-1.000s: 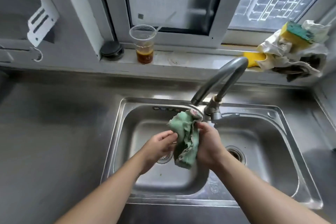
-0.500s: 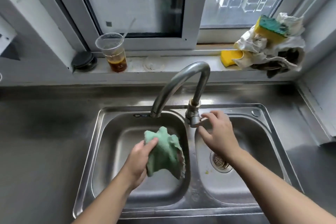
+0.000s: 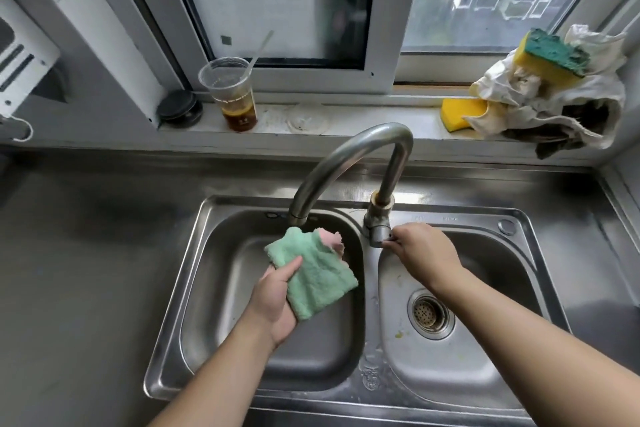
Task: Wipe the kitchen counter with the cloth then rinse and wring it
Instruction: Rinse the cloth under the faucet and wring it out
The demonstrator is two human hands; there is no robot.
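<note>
A green cloth (image 3: 313, 272) with a pink underside lies across my left hand (image 3: 277, 298), thumb on top gripping it, held over the left basin of the steel double sink (image 3: 519, 229), just under the spout of the curved faucet (image 3: 346, 159). My right hand (image 3: 422, 250) reaches across the right basin and its fingertips pinch the small faucet handle (image 3: 379, 236) at the tap's base. No water stream is visible.
Steel counter (image 3: 86, 253) surrounds the sink. The window sill holds a plastic cup (image 3: 232, 94) with brown liquid, a black lid (image 3: 179, 107), a yellow sponge (image 3: 462, 113), and a rag pile (image 3: 554, 107) topped by a yellow-green sponge (image 3: 550, 54). A drain strainer (image 3: 428, 314) sits in the right basin.
My right hand let go of the cloth and moved right to the faucet handle, now pinching it. My left hand took the cloth alone and spread it under the spout.
</note>
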